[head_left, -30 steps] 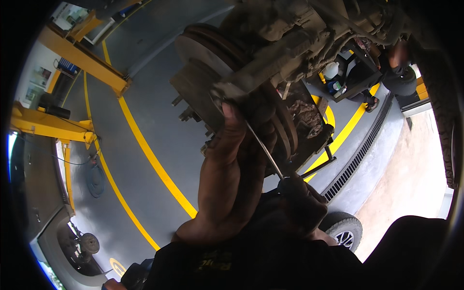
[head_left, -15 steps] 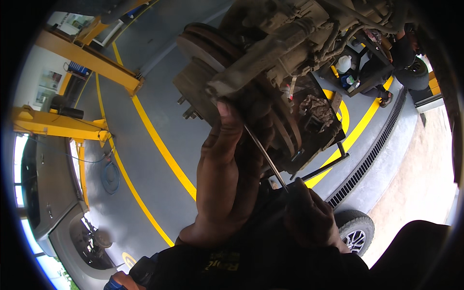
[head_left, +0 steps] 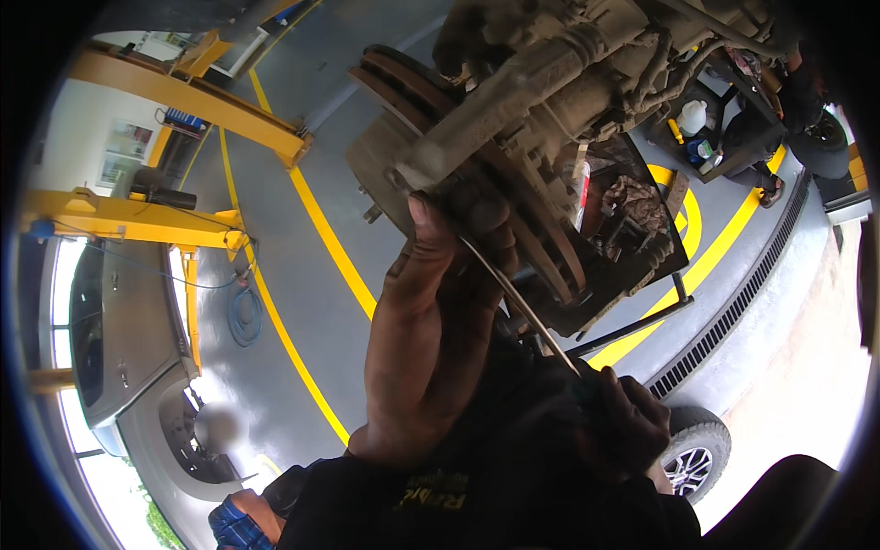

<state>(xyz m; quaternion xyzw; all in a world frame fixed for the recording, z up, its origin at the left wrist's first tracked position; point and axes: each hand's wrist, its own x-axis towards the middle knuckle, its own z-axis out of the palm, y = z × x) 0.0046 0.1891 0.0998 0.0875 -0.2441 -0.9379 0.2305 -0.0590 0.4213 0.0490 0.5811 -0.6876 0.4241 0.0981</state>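
Note:
My right hand, at the lower middle, is closed around the handle of what looks like a screwdriver; the fingers hide most of the handle. Its thin metal shaft slants up and left to the underside of a dusty vehicle hub assembly, where the tip is hidden. My left hand reaches up beside the shaft, thumb against the lower end of a dirty metal arm. Its other fingers curl behind, near a dark rounded part, and what they grip is hidden. A rusty brake disc sits just behind.
A black tray with a crumpled rag stands beneath the assembly. Yellow lift arms reach in from the left, near a parked vehicle. Another person is by a cart at the upper right. A wheel is at the lower right.
My right hand has moved right and down with the screwdriver, and more of its shaft shows. My left hand stays at the hub assembly. The whole view has shifted slightly.

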